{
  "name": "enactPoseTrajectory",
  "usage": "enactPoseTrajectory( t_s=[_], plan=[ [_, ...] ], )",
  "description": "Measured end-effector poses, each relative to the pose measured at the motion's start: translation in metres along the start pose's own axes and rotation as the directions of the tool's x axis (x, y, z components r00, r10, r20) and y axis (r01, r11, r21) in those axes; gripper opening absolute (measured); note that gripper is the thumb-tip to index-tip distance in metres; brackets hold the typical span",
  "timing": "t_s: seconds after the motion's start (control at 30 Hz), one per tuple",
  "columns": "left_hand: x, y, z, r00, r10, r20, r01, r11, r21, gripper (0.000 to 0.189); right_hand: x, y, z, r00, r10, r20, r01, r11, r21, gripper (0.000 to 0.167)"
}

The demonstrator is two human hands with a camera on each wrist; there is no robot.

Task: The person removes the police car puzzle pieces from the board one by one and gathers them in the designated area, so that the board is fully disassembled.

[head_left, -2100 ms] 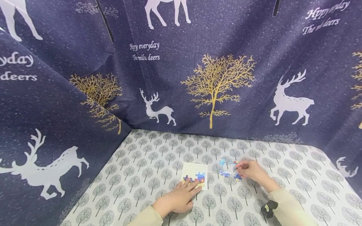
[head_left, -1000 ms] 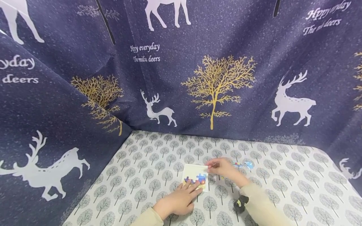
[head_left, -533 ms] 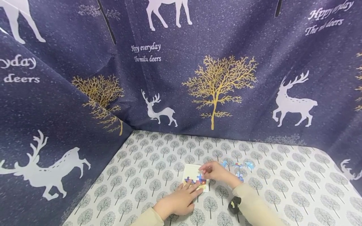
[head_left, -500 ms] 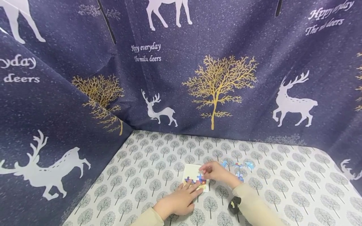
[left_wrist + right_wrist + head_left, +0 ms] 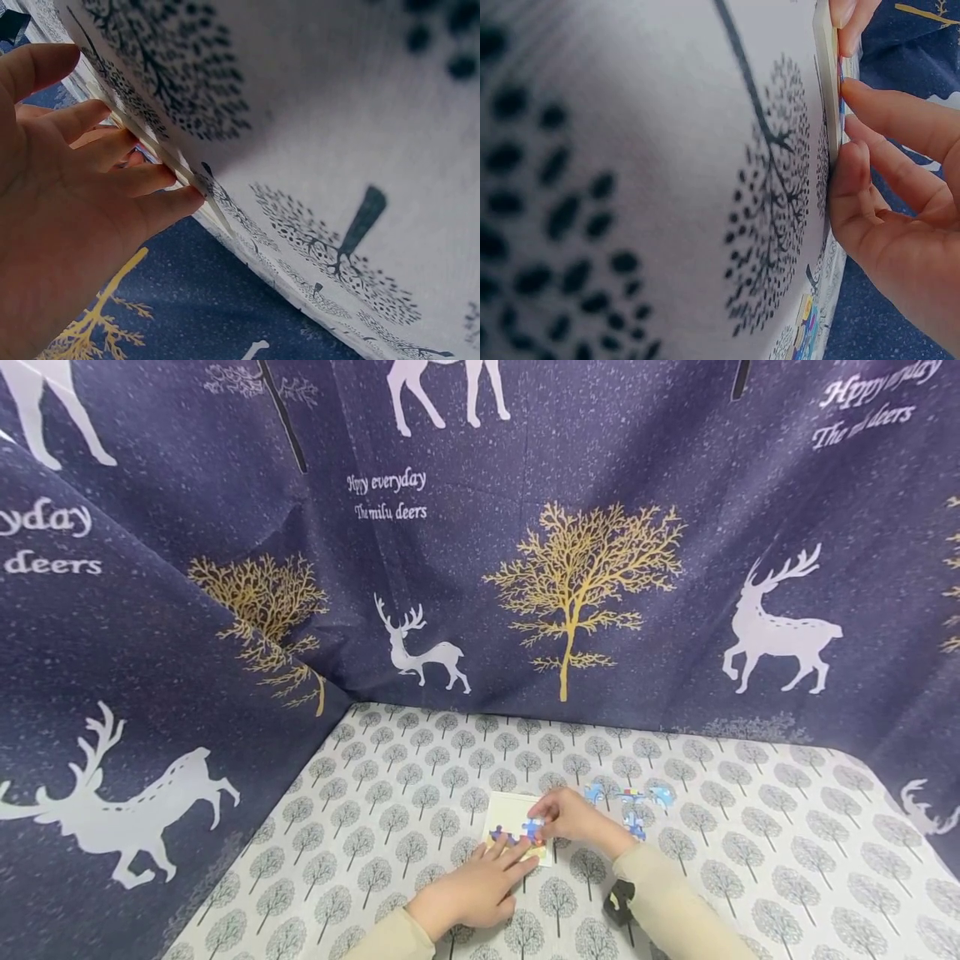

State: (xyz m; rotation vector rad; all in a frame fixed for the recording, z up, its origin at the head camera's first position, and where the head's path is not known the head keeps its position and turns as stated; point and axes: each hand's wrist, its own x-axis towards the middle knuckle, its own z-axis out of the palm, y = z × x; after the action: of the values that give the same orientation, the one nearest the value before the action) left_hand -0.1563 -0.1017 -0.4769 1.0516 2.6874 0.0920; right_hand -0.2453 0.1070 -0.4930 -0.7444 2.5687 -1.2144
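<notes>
A small white puzzle board (image 5: 510, 807) with a part-filled picture of blue, red and yellow jigsaw pieces lies on the table. My left hand (image 5: 474, 887) rests flat on its lower edge, fingers spread over the pieces; the left wrist view has the fingertips (image 5: 169, 176) right along the board's edge. Over the board's right side, my right hand (image 5: 567, 817) holds a blue jigsaw piece (image 5: 531, 827) with bent fingers, low against the picture. In the right wrist view the thumb (image 5: 851, 169) sits beside the board edge, the index fingertip on the coloured surface. Fingers partly hide the piece.
Several loose jigsaw pieces (image 5: 633, 824) lie to the right of the board, some light blue ones (image 5: 662, 795) farther back. A tree-print cloth (image 5: 360, 860) covers the table. Behind and to the left hangs a dark blue curtain (image 5: 465, 568) with deer and trees.
My right hand has moved left from the loose pieces to the board, bringing a blue jigsaw piece down on its right side. The left hand has stayed on the board.
</notes>
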Motion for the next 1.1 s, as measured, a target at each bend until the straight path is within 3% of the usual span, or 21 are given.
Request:
enactPoseTrajectory(
  t_s=[0.47, 1.1],
  plan=[
    [0.0, 0.0, 0.002, 1.0, 0.007, -0.01, -0.007, 1.0, 0.005, 0.061, 0.0, 0.001, 0.003, 1.0, 0.017, -0.019, -0.017, 1.0, 0.017, 0.027],
    [0.001, 0.0, 0.002, 1.0, -0.005, 0.006, 0.005, 1.0, -0.03, 0.061, -0.003, 0.003, -0.008, 0.998, -0.058, 0.007, 0.057, 0.993, 0.105, 0.021]
  ],
)
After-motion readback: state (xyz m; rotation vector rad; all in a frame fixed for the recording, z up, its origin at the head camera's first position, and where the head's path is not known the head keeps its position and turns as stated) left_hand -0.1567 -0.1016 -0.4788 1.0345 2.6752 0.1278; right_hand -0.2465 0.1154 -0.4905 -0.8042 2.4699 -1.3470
